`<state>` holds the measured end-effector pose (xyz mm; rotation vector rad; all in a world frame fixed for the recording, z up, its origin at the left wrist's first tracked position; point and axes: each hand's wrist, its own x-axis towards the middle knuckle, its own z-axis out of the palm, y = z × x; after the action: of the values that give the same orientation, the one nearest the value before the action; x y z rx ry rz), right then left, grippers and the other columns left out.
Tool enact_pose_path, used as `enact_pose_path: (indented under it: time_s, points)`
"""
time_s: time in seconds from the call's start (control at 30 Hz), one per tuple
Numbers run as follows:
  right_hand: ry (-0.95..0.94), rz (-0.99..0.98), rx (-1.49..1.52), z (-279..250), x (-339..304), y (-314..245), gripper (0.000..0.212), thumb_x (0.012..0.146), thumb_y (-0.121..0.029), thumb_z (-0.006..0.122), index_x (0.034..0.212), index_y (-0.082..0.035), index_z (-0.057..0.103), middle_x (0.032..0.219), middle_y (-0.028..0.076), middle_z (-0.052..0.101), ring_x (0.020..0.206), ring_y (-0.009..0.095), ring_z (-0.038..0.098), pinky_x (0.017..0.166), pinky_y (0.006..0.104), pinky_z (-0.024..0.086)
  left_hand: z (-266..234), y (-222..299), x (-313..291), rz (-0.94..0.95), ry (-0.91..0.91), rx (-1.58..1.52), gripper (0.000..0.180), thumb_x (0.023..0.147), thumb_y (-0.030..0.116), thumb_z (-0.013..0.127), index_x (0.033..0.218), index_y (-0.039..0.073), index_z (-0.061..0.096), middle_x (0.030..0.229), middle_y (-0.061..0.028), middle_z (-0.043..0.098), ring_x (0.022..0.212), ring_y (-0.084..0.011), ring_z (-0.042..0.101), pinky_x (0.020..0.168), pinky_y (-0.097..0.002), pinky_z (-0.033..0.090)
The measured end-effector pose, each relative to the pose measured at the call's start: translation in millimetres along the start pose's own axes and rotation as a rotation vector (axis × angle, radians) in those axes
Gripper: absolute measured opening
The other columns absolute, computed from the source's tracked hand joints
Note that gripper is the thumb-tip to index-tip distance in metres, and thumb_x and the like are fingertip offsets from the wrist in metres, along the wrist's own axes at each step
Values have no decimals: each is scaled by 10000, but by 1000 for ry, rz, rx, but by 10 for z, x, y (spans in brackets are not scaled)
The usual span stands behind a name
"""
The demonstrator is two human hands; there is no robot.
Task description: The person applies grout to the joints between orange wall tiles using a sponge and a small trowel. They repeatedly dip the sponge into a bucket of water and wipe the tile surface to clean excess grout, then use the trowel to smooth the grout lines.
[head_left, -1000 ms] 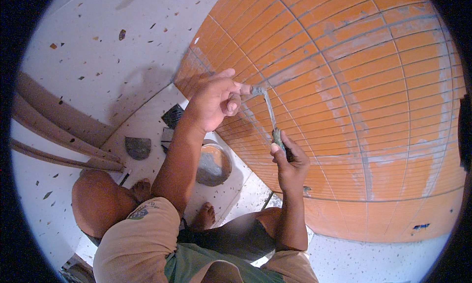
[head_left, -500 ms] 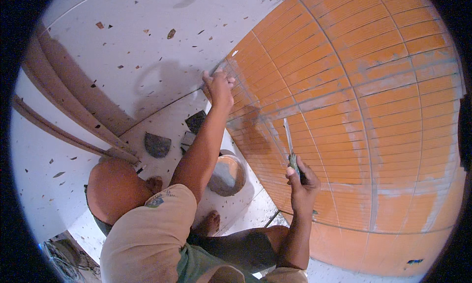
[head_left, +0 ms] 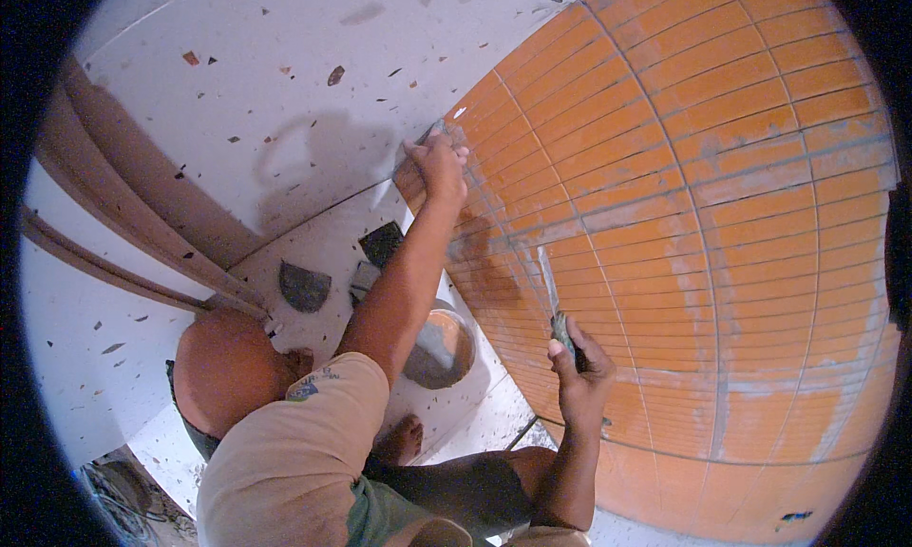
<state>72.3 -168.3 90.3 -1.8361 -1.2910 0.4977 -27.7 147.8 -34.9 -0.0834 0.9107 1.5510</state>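
Note:
My right hand [head_left: 584,376] is closed around the dark green handle of a knife [head_left: 549,286]. The knife's narrow pale blade points up along the orange tiled wall [head_left: 617,291], close to its face. Farther up and to the left, my left hand [head_left: 442,167] reaches to the tiles' far edge, where they meet the speckled white wall. Its fingers are bent in and pressed around a greyish piece [head_left: 440,129], mostly covered, whose kind I cannot tell. Grey paste fills some joints and smears the tiles.
Below my left arm, a round bucket [head_left: 465,367] holds grey paste. A dark half-round piece [head_left: 304,286], a dark square piece [head_left: 382,243] and a grey block [head_left: 364,279] lie on the speckled floor beside it. Brown curved strips [head_left: 142,215] run along the left. My bent knee [head_left: 228,367] is close by.
My right hand and the knife have shifted slightly down and left along the tiles. My left hand has moved a little to the right along the tiles' edge.

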Motion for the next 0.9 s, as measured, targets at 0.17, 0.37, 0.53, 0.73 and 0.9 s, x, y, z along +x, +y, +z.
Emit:
enact_pose_path:
  time_s: [0.17, 0.37, 0.53, 0.73, 0.9]
  points:
    - [-16, 47, 26, 8, -23, -29, 361, 840, -24, 712, 1190, 31, 642, 1052, 126, 672, 908, 161, 617, 778, 275, 493, 54, -51, 81, -137, -183, -346, 441, 850, 119, 551, 1224, -24, 365, 952, -115, 587, 668, -189, 594, 564, -290, 485]
    - [-61, 79, 22, 44, 1, -57, 356, 826, -26, 730, 1172, 20, 656, 1090, 141, 671, 985, 181, 619, 856, 296, 483, 498, 15, -74, 17, -302, -283, 796, 754, 18, 543, 1412, -29, 98, 1027, -129, 545, 589, -174, 555, 509, -272, 457]
    - [-60, 45, 23, 31, -18, -2, 368, 838, 1, 703, 1200, 23, 642, 1012, 84, 679, 837, 114, 602, 724, 237, 485, 389, 417, -561, -21, -286, -158, 848, 776, 16, 540, 1465, 14, 47, 1105, -141, 543, 659, -175, 557, 611, -302, 479]
    - [-81, 96, 42, 45, -18, -100, 351, 832, 0, 716, 1177, 11, 654, 1126, 150, 666, 1044, 205, 624, 926, 317, 473, -160, -100, 86, -137, -27, -213, 300, 912, 149, 531, 1194, 88, 449, 987, -71, 563, 743, -176, 539, 635, -293, 464]
    - [-85, 115, 41, 29, -24, -79, 360, 828, -5, 721, 1182, 5, 655, 1134, 158, 661, 1048, 210, 624, 932, 322, 471, -187, -269, 312, -176, 40, -175, 188, 931, 152, 490, 1103, 77, 508, 938, -47, 526, 779, -172, 537, 661, -284, 462]
